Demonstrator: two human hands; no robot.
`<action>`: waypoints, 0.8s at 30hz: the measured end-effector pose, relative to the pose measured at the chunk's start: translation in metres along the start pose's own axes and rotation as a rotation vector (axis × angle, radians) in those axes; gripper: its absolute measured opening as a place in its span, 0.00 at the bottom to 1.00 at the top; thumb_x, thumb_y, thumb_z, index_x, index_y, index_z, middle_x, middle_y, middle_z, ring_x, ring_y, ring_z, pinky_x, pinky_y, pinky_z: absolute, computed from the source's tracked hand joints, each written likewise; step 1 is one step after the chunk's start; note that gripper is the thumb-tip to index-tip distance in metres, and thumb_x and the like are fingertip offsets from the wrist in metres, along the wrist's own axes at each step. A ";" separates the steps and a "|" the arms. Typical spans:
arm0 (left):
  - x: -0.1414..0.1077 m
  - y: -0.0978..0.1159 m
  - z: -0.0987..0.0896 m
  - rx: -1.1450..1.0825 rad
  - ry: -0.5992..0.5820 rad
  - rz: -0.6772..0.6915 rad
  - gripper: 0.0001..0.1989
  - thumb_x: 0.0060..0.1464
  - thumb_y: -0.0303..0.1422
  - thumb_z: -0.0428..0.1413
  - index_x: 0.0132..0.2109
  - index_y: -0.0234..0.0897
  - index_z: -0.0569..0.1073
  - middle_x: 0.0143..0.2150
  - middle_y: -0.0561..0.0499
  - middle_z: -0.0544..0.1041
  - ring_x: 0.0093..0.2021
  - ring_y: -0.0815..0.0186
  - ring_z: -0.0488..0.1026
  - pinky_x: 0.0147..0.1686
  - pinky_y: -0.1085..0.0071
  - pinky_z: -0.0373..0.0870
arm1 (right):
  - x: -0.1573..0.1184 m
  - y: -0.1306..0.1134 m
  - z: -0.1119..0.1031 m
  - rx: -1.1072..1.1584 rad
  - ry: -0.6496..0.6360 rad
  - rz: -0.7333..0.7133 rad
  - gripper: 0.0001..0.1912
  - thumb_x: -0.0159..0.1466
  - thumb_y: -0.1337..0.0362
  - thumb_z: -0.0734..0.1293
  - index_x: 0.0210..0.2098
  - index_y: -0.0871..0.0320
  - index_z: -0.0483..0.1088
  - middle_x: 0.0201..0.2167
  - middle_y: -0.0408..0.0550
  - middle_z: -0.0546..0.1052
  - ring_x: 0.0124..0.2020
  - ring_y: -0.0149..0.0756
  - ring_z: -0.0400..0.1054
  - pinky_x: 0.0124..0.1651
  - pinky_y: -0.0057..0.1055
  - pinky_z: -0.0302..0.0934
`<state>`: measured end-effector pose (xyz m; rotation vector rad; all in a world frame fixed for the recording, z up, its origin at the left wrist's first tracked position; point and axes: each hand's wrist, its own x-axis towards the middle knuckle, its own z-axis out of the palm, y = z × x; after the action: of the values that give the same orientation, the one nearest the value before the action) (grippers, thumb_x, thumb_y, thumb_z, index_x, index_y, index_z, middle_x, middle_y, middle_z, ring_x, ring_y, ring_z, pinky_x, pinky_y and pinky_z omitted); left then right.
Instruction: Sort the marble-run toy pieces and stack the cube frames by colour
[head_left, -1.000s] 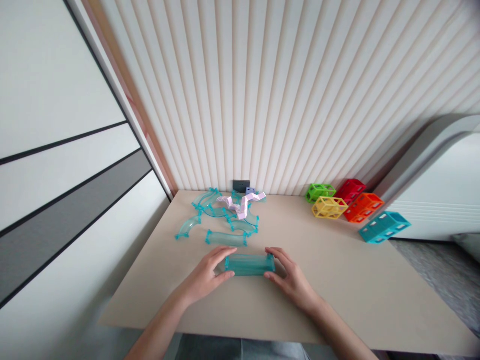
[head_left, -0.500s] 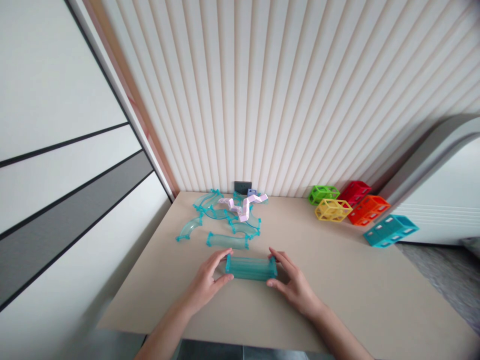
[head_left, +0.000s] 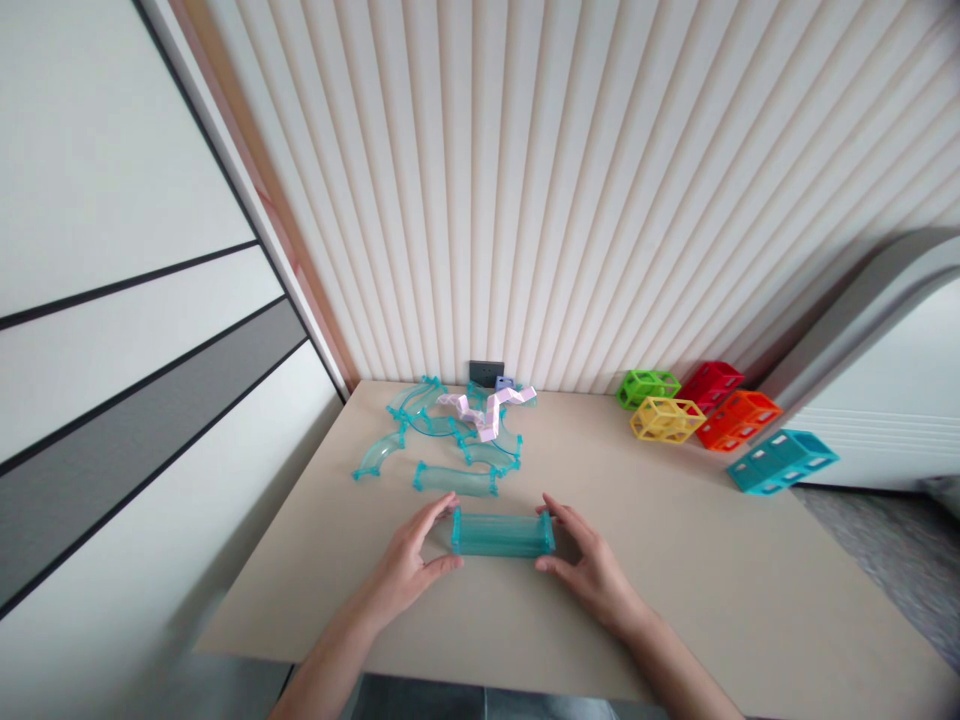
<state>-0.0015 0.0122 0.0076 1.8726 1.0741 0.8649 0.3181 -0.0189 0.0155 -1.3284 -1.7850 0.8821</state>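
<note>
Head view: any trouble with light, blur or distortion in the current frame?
Head view: soft light, no harsh glare on the table; ridges on the wall panel fan outward, stretched; the grey rug looks smeared; the teal piece between left hand and right hand is legible, though its see-through walls blend.

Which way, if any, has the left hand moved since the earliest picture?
Yes: judged against the socket, the left hand has shifted slightly left.
</note>
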 end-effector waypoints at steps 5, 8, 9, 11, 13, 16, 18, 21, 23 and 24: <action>-0.003 -0.003 0.002 0.094 0.034 -0.038 0.33 0.56 0.37 0.63 0.66 0.45 0.64 0.63 0.44 0.74 0.61 0.55 0.73 0.62 0.53 0.68 | 0.003 0.000 0.001 -0.024 -0.020 0.008 0.32 0.60 0.43 0.73 0.56 0.55 0.72 0.55 0.58 0.75 0.56 0.52 0.70 0.60 0.46 0.63; -0.001 0.001 0.003 0.126 0.027 -0.032 0.24 0.57 0.37 0.62 0.59 0.43 0.71 0.58 0.45 0.78 0.58 0.55 0.75 0.60 0.55 0.71 | 0.004 -0.003 0.001 -0.034 -0.020 0.018 0.29 0.60 0.45 0.72 0.54 0.56 0.74 0.52 0.57 0.76 0.54 0.51 0.70 0.59 0.45 0.64; 0.000 0.003 0.003 0.132 0.030 -0.031 0.22 0.57 0.37 0.62 0.58 0.43 0.72 0.56 0.45 0.79 0.57 0.56 0.76 0.59 0.55 0.72 | 0.004 -0.003 0.001 -0.035 -0.021 0.021 0.28 0.60 0.45 0.73 0.54 0.56 0.73 0.52 0.57 0.76 0.54 0.51 0.70 0.59 0.45 0.64; 0.001 0.005 0.003 0.143 0.042 -0.029 0.21 0.57 0.38 0.62 0.57 0.43 0.73 0.54 0.45 0.80 0.55 0.56 0.77 0.58 0.55 0.73 | 0.004 -0.002 0.000 -0.039 -0.025 0.028 0.28 0.60 0.46 0.73 0.54 0.55 0.73 0.52 0.57 0.76 0.53 0.51 0.70 0.58 0.46 0.64; 0.002 0.005 0.004 0.152 0.053 -0.030 0.21 0.56 0.38 0.62 0.56 0.43 0.73 0.54 0.46 0.80 0.55 0.56 0.77 0.57 0.55 0.73 | 0.004 -0.001 0.000 -0.045 -0.032 0.034 0.29 0.60 0.47 0.73 0.55 0.55 0.73 0.53 0.57 0.76 0.54 0.52 0.70 0.59 0.46 0.64; 0.001 0.003 0.004 0.160 0.057 -0.044 0.22 0.55 0.37 0.63 0.57 0.43 0.73 0.54 0.45 0.80 0.55 0.55 0.77 0.58 0.54 0.73 | 0.003 0.000 -0.001 -0.075 -0.058 0.047 0.30 0.59 0.51 0.75 0.57 0.55 0.71 0.56 0.57 0.74 0.56 0.52 0.69 0.61 0.47 0.62; 0.000 0.001 0.004 0.163 0.061 -0.050 0.22 0.55 0.37 0.63 0.57 0.43 0.73 0.55 0.45 0.79 0.56 0.55 0.76 0.58 0.54 0.72 | 0.003 -0.002 -0.001 -0.116 -0.069 0.059 0.29 0.58 0.55 0.75 0.58 0.54 0.71 0.57 0.56 0.73 0.57 0.52 0.68 0.63 0.47 0.61; -0.001 0.001 0.004 0.164 0.064 -0.038 0.21 0.55 0.36 0.63 0.56 0.43 0.74 0.55 0.45 0.79 0.56 0.55 0.76 0.58 0.54 0.73 | 0.003 -0.005 0.000 -0.167 -0.073 0.071 0.26 0.59 0.61 0.74 0.56 0.54 0.72 0.56 0.55 0.74 0.58 0.51 0.67 0.63 0.47 0.60; -0.001 0.001 0.004 0.166 0.065 -0.030 0.20 0.55 0.36 0.63 0.55 0.43 0.74 0.55 0.46 0.79 0.56 0.55 0.76 0.58 0.55 0.73 | 0.003 -0.006 0.000 -0.179 -0.074 0.072 0.24 0.59 0.62 0.74 0.55 0.54 0.73 0.56 0.55 0.74 0.58 0.51 0.67 0.63 0.47 0.60; 0.000 0.000 0.004 0.168 0.066 -0.029 0.20 0.55 0.36 0.63 0.55 0.43 0.74 0.55 0.46 0.80 0.56 0.55 0.76 0.57 0.55 0.73 | 0.003 -0.005 0.000 -0.180 -0.075 0.069 0.24 0.59 0.62 0.74 0.54 0.55 0.73 0.56 0.55 0.74 0.58 0.51 0.67 0.63 0.47 0.60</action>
<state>0.0023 0.0105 0.0060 1.9727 1.2447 0.8476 0.3146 -0.0169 0.0203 -1.4966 -1.9240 0.8336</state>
